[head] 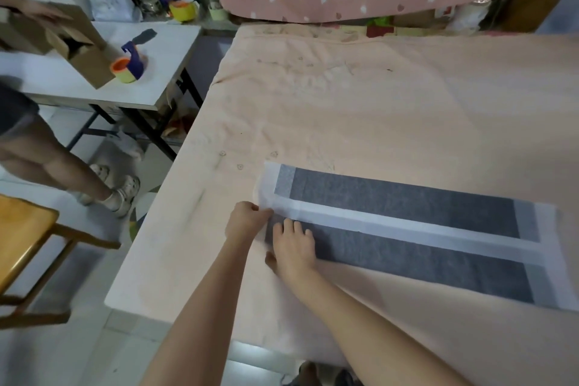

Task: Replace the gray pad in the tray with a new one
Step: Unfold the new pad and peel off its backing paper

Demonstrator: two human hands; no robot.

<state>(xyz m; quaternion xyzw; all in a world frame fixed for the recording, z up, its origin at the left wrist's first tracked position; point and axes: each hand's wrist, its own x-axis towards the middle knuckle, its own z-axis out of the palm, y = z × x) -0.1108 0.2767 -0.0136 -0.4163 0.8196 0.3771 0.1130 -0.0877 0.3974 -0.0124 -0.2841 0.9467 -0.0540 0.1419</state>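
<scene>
Our left hand (247,221) pinches the white corner of the gray pad (407,229) at its left end; our right hand (293,247) lies just beside it with fingers spread, pressing flat on the pad's near gray strip.

Risks, as we judge them:
- The white border looks thin. If the left hand pulls while the right pins the same end, the edge could tear or crease instead of opening.
- The peach cloth (344,103) under the pad is soft and wrinkled; a drag on the pad could bunch the cloth and skew the pad.
- The pad's left end sits near the cloth-covered surface's left edge, so a slip could send that end over the side.
- No tray is in view; we cannot tell where the pad must go.

The pad: long, lying flat on the cloth, running rightward from our hands. Two dark gray strips with a white band between them, white margin around, paler gray at the strip ends. It appears folded lengthwise, though we cannot be sure. Its far right end nearly reaches the frame's edge.
</scene>
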